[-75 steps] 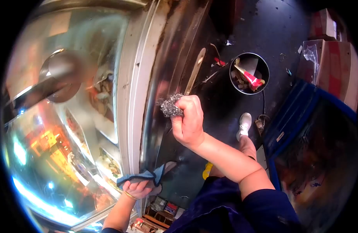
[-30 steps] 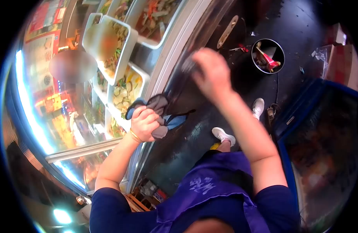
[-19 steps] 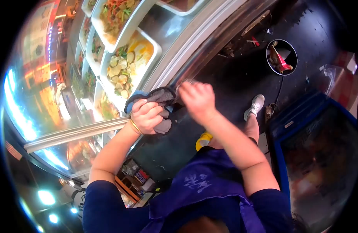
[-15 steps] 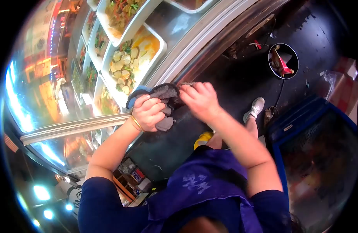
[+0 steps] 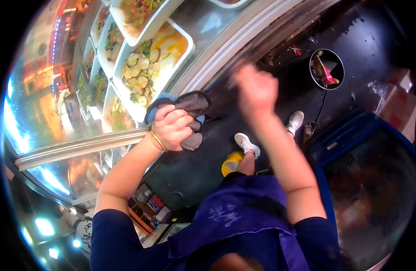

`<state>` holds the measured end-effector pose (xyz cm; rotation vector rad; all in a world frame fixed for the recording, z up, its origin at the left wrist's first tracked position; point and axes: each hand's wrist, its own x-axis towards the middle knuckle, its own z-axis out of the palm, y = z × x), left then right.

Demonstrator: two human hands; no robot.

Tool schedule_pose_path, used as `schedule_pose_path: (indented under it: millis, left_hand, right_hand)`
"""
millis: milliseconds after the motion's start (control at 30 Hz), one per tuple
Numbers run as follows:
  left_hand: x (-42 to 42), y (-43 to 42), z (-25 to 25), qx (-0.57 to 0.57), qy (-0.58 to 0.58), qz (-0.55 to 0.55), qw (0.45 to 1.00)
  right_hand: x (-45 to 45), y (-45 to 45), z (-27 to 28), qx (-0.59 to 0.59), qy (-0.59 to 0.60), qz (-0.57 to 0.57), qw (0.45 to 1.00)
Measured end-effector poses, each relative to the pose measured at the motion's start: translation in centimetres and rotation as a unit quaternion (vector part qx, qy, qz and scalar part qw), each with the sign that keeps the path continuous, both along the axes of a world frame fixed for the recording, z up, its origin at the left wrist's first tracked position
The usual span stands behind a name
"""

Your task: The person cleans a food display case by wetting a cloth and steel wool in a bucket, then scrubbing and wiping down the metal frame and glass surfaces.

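Note:
My left hand [image 5: 172, 128] is closed around a bunched grey and blue cloth [image 5: 193, 102] with dark edging. It is beside the metal frame [image 5: 88, 143] of the glass display counter, and a yellow bangle circles the wrist. My right hand [image 5: 258, 91] hangs above the dark floor, apart from the cloth. Motion smears its fingers, and whether something is in them cannot be made out. Nearest to the cloth is a white tray [image 5: 190, 50] holding sliced food in an orange sauce [image 5: 142, 67].
More white trays of food [image 5: 112, 41] fill the counter at left. On the floor stand a round bin [image 5: 327, 70] with rubbish, a yellow object [image 5: 232, 163] near my feet and cardboard boxes [image 5: 400, 97]. A blue-rimmed chest with a glassy top [image 5: 370, 180] is at right.
My right hand has left the cloth, moving right and slightly up. My left hand still grips the cloth in about the same place. My second shoe has come into sight.

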<state>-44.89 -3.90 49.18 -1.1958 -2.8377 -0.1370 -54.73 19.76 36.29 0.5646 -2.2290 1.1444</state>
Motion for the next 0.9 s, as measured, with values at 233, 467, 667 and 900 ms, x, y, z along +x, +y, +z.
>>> schedule_pose_path:
  millis: [233, 467, 667, 900]
  left_hand:
    - [-3.3, 4.4, 2.8, 0.085, -0.036, 0.035, 0.995]
    - [-24.5, 20.6, 6.9, 0.259, 0.200, -0.095, 0.940]
    - [-38.2, 31.2, -1.5, -0.059, -0.081, 0.098, 0.990]
    - [-35.3, 31.6, 0.5, -0.248, 0.076, 0.021, 0.966]
  right_hand:
    - [7.6, -2.2, 1.7, -0.067, -0.206, 0.274, 0.937]
    - [3.5, 12.3, -1.0, -0.145, -0.288, 0.005, 0.947]
    - [1.3, 19.5, -3.2, -0.173, -0.364, -0.105, 0.909]
    - [-0.8, 21.0, -2.8, -0.177, -0.331, -0.090, 0.922]
